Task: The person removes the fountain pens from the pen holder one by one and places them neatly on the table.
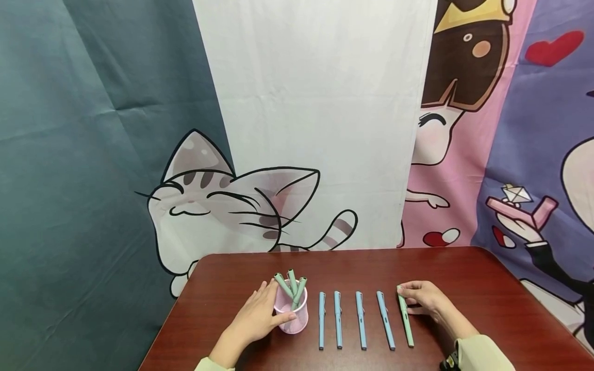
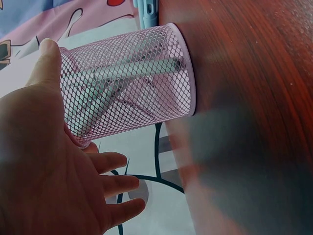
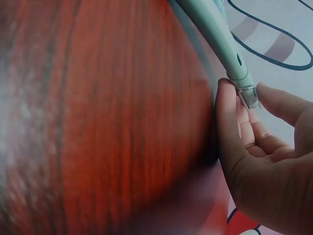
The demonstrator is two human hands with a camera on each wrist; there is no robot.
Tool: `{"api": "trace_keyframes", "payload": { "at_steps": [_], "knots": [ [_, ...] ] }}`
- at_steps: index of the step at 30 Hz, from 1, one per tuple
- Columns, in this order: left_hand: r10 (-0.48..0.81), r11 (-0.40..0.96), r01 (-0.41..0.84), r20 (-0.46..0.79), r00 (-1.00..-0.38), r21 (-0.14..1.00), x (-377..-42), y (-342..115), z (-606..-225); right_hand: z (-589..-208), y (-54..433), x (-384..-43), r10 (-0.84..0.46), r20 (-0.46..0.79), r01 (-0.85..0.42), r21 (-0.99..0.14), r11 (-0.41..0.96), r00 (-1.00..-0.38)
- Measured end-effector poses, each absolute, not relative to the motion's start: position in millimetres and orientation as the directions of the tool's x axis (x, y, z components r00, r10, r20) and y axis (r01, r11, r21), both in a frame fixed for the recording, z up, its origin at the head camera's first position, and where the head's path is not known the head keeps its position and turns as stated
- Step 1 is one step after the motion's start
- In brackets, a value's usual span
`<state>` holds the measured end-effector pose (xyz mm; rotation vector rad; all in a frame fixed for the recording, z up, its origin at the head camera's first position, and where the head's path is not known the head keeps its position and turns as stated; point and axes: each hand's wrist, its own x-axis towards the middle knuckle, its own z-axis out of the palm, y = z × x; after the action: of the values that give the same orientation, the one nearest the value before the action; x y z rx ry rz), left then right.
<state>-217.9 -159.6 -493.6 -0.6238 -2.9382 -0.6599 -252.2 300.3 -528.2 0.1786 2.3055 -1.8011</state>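
Observation:
A pink mesh pen cup stands upright on the table with several green pens leaning in it. My left hand is at its left side, the thumb reaching across the front near the rim. In the left wrist view the other fingers extend loosely beside the cup, fairly straight. To the right of a row of blue pens, my right hand pinches the far end of another green pen between thumb and fingertips. That pen slants with its near end toward the front; the right wrist view shows its clear-looking tip between the fingers.
Several blue pens lie side by side between the cup and the green pen, roughly parallel. The reddish-brown table has rounded far corners. A printed cloth with cartoon figures hangs behind it.

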Motion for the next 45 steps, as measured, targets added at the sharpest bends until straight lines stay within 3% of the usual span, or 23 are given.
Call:
{"api": "trace_keyframes", "payload": {
  "at_steps": [23,45],
  "knots": [
    [0.378,0.823,0.401,0.139,-0.915,0.403,-215.1,-159.6,-494.7,-536.3,287.0,-252.7,0.065,-0.184,0.191,-0.84,0.508,-0.981],
    [0.373,0.823,0.402,0.152,-0.915,0.401,-217.1,-160.1,-493.4,-526.5,289.3,-252.5,0.07,-0.199,0.207,-0.842,0.498,-0.978]
  ]
}}
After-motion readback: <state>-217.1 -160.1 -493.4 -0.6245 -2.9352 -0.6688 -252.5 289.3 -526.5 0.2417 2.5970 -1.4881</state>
